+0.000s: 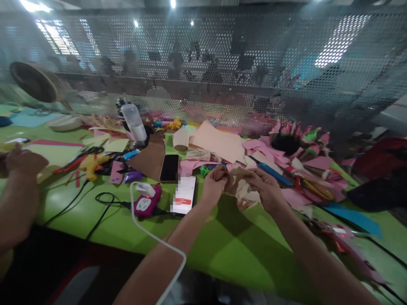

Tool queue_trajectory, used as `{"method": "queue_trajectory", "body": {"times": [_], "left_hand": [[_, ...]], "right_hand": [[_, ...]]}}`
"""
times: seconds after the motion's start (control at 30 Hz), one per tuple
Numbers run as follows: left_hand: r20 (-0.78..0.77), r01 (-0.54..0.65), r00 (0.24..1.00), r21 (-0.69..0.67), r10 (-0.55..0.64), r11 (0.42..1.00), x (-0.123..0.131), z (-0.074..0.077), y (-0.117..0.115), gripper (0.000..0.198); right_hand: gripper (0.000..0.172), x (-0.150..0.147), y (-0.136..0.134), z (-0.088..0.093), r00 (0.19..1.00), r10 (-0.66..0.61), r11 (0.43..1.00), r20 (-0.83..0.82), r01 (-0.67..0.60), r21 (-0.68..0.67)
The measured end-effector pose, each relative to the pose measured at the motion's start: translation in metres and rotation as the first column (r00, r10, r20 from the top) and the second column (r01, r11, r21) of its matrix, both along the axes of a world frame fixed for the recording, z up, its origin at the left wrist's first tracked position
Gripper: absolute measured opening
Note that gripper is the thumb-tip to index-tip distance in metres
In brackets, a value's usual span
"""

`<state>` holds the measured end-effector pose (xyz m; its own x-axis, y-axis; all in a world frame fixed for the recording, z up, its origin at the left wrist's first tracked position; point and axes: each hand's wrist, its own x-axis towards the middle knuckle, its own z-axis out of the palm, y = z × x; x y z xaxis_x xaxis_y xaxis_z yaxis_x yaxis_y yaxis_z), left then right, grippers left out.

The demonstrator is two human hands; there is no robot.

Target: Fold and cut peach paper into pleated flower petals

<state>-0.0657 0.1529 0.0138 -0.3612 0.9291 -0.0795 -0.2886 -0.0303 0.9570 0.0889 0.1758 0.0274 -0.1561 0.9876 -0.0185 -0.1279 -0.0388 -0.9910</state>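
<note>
A crumpled beige piece of thin sheet material (244, 188), paper-like or foam-like, is held up over the green table (235, 250). My left hand (213, 186) grips its left side with curled fingers. On the right side, my right hand (269, 189) pinches it between thumb and fingers. Just left of my left hand lies a phone with a lit screen (184, 197). Behind my hands are a large peach sheet (218, 142) and a roll of cream material (180, 140). Blue-handled scissors (275, 173) lie beyond my right hand.
A purple power socket (148, 204) with a white cable sits at left. A pink glue gun (349, 245) lies at right near yellow-red-handled scissors (313, 192). A dark phone (169, 168) and a bottle (133, 123) stand back. Another person's hand (25, 160) is at far left.
</note>
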Motion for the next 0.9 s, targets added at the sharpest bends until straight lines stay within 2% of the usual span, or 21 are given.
{"method": "queue_trajectory", "body": {"times": [0.07, 0.17, 0.27, 0.4, 0.53, 0.6, 0.73, 0.8, 0.9], "left_hand": [[-0.001, -0.024, 1.000, 0.007, 0.024, 1.000, -0.0014, 0.0010, 0.0004, 0.022], [0.009, 0.008, 1.000, -0.022, -0.008, 1.000, -0.0026, 0.0020, -0.0009, 0.022], [0.027, 0.077, 0.997, -0.061, -0.076, 0.995, -0.0033, 0.0025, -0.0038, 0.022], [0.060, 0.181, 0.982, -0.069, -0.177, 0.981, -0.0031, 0.0027, -0.0064, 0.040], [0.113, 0.277, 0.956, -0.045, -0.271, 0.960, -0.0003, 0.0007, -0.0051, 0.036], [0.077, 0.258, 0.964, -0.064, -0.253, 0.964, 0.0010, -0.0017, -0.0030, 0.033], [-0.038, 0.112, 0.992, -0.104, -0.117, 0.988, 0.0006, -0.0053, 0.0010, 0.024], [-0.061, 0.067, 0.996, -0.081, -0.072, 0.994, -0.0007, -0.0051, 0.0014, 0.025], [-0.120, 0.034, 0.992, 0.000, -0.034, 0.999, -0.0019, -0.0040, -0.0008, 0.030]], "right_hand": [[0.027, 0.0008, 0.0008, 0.0013, 0.999, -0.042, 0.999, -0.017, 0.042, -0.027], [0.025, 0.0004, 0.0006, 0.0035, 0.997, -0.073, 0.997, -0.033, 0.072, -0.032], [0.020, 0.0010, 0.0003, 0.0030, 0.998, -0.061, 0.998, -0.024, 0.062, 0.022], [0.018, 0.0035, 0.0006, 0.0000, 0.999, -0.012, 0.995, 0.040, 0.009, 0.094], [0.018, 0.0038, 0.0015, -0.0024, 0.999, 0.011, 0.993, 0.054, -0.017, 0.117], [0.018, 0.0033, 0.0020, -0.0031, 0.999, 0.007, 0.993, 0.049, -0.013, 0.116], [0.029, 0.0032, 0.0025, -0.0020, 0.998, -0.009, 0.990, 0.066, 0.000, 0.140], [0.033, 0.0031, 0.0021, -0.0007, 0.998, -0.024, 0.987, 0.063, 0.013, 0.163], [0.028, 0.0009, 0.0005, -0.0001, 0.995, -0.074, 0.976, 0.063, 0.059, 0.208]]}}
